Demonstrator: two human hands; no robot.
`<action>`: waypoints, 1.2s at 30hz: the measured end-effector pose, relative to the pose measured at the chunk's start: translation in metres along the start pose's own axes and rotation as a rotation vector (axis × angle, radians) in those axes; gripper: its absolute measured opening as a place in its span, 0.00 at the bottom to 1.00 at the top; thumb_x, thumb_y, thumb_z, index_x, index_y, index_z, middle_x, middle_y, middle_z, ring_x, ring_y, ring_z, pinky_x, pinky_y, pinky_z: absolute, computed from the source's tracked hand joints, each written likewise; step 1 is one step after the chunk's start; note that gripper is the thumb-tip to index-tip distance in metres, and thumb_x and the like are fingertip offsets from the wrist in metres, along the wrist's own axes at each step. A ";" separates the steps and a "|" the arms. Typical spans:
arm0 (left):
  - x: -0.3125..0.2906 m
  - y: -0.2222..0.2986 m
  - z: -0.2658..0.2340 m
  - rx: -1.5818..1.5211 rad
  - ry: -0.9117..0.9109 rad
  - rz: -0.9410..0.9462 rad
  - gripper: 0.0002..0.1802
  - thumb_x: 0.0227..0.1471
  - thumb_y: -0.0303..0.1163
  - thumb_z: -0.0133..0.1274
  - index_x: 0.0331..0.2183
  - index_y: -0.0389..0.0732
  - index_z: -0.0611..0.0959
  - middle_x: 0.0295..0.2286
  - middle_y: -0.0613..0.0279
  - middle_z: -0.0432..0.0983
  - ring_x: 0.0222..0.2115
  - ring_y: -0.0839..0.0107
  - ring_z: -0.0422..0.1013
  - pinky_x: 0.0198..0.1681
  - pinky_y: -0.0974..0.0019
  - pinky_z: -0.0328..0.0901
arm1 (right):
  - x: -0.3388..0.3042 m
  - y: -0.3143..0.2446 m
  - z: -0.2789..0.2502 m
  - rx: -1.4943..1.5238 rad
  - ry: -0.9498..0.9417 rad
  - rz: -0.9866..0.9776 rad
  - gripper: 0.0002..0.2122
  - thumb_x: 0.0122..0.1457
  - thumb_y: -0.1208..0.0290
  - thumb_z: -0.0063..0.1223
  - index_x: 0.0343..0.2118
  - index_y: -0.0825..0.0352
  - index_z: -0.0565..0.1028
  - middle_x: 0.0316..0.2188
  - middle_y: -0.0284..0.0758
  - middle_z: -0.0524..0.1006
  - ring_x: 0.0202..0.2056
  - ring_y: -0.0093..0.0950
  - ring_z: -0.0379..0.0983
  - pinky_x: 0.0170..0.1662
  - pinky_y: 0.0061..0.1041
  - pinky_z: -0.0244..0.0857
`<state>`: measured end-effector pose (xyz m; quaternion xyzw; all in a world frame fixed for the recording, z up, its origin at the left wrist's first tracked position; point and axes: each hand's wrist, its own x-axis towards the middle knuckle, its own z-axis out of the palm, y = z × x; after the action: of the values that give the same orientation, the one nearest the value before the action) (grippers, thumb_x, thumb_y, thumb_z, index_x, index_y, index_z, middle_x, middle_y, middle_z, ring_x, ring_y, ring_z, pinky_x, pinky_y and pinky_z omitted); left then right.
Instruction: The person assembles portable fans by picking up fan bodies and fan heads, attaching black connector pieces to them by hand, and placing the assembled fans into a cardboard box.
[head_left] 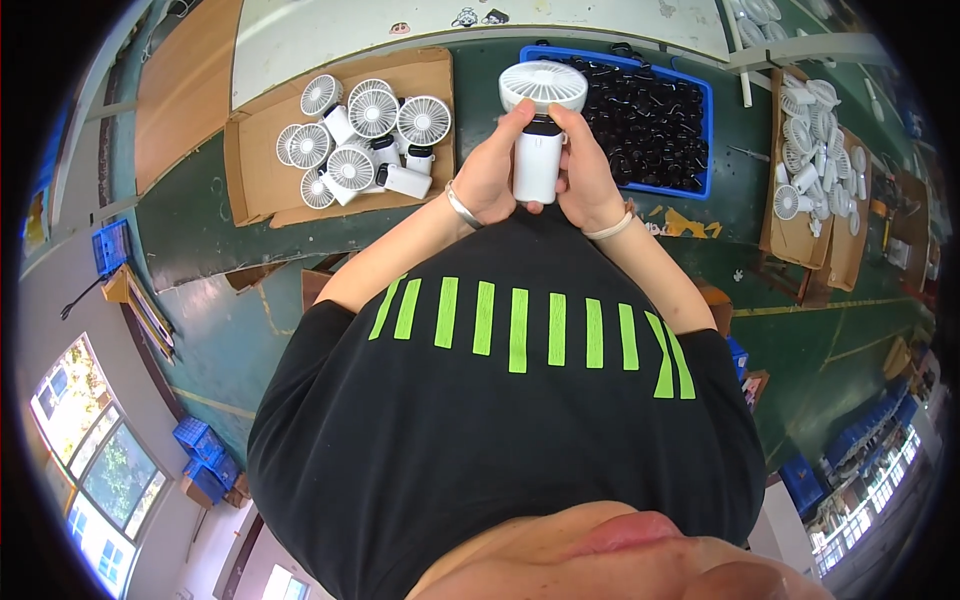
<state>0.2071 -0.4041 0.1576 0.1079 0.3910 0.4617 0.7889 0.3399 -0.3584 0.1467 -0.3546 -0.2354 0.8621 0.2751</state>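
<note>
Between both hands, a white handheld fan (pixel 538 165) with a black neck is held upright in front of my chest, its round head at the top. My left hand (pixel 490 170) wraps round the handle's left side, its thumb pressed near the neck. On the other side my right hand (pixel 592 175) grips it the same way, thumb up by the fan head. Part of the fingers is hidden behind the handle. Just behind my right hand stands a blue tray (pixel 711 130) filled with small black parts (pixel 650 125).
To the left, a cardboard box (pixel 245 170) holds several white fans (pixel 373 112) with black necks. Another cardboard box (pixel 783 235) with white fans (pixel 820 140) stands at the far right. These sit on a dark green table (pixel 185 225). A screwdriver-like tool (pixel 748 153) lies right of the tray.
</note>
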 end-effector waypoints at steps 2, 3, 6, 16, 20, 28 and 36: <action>0.004 -0.001 -0.003 -0.015 -0.028 -0.127 0.33 0.55 0.68 0.33 0.37 0.49 0.75 0.24 0.65 0.74 0.18 0.72 0.71 0.09 0.73 0.53 | 0.008 0.007 0.002 -0.130 0.095 -0.316 0.19 0.62 0.65 0.45 0.54 0.64 0.62 0.42 0.32 0.72 0.34 0.21 0.73 0.36 0.23 0.68; 0.006 -0.002 -0.009 -0.015 -0.025 -0.128 0.33 0.55 0.68 0.33 0.37 0.49 0.75 0.24 0.65 0.74 0.18 0.72 0.71 0.09 0.73 0.53 | 0.008 0.004 0.001 -0.250 0.054 -0.391 0.23 0.62 0.71 0.43 0.60 0.64 0.56 0.51 0.34 0.67 0.47 0.23 0.69 0.49 0.26 0.65; 0.014 -0.007 -0.028 -0.569 -0.728 -0.436 0.41 0.52 0.72 0.25 0.34 0.43 0.73 0.17 0.67 0.65 0.10 0.76 0.59 0.09 0.74 0.51 | 0.014 -0.007 -0.002 0.020 -0.228 -0.430 0.24 0.62 0.73 0.44 0.61 0.60 0.54 0.54 0.36 0.66 0.53 0.29 0.67 0.54 0.35 0.64; 0.005 0.015 -0.052 0.301 0.168 0.121 0.21 0.56 0.49 0.49 0.41 0.41 0.76 0.24 0.61 0.73 0.20 0.73 0.67 0.25 0.69 0.64 | 0.045 -0.013 -0.025 -0.494 0.059 -0.342 0.26 0.59 0.66 0.56 0.57 0.68 0.61 0.45 0.39 0.72 0.40 0.24 0.72 0.43 0.24 0.66; 0.009 0.043 -0.118 1.447 1.173 0.450 0.30 0.44 0.56 0.58 0.41 0.42 0.81 0.36 0.50 0.78 0.38 0.52 0.75 0.41 0.56 0.68 | 0.078 -0.010 -0.102 -1.665 0.488 -0.560 0.20 0.52 0.63 0.59 0.47 0.65 0.73 0.42 0.45 0.71 0.41 0.43 0.71 0.44 0.38 0.68; 0.036 0.103 -0.158 2.023 1.481 0.270 0.30 0.46 0.58 0.53 0.38 0.40 0.83 0.41 0.46 0.73 0.43 0.47 0.68 0.46 0.49 0.63 | 0.102 -0.020 -0.152 -1.849 0.552 -0.435 0.12 0.51 0.69 0.58 0.40 0.59 0.76 0.36 0.39 0.71 0.41 0.40 0.69 0.40 0.39 0.66; 0.313 0.197 -0.142 1.345 0.743 0.499 0.21 0.46 0.43 0.52 0.36 0.37 0.84 0.35 0.37 0.77 0.42 0.48 0.73 0.48 0.57 0.66 | 0.121 -0.052 -0.161 -1.776 0.693 -0.320 0.16 0.49 0.65 0.62 0.36 0.65 0.69 0.32 0.40 0.73 0.34 0.41 0.74 0.35 0.39 0.69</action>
<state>0.0624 -0.0680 0.0052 0.4829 0.7861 0.2959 0.2474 0.4023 -0.2085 0.0168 -0.6315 -0.7528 0.1697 0.0752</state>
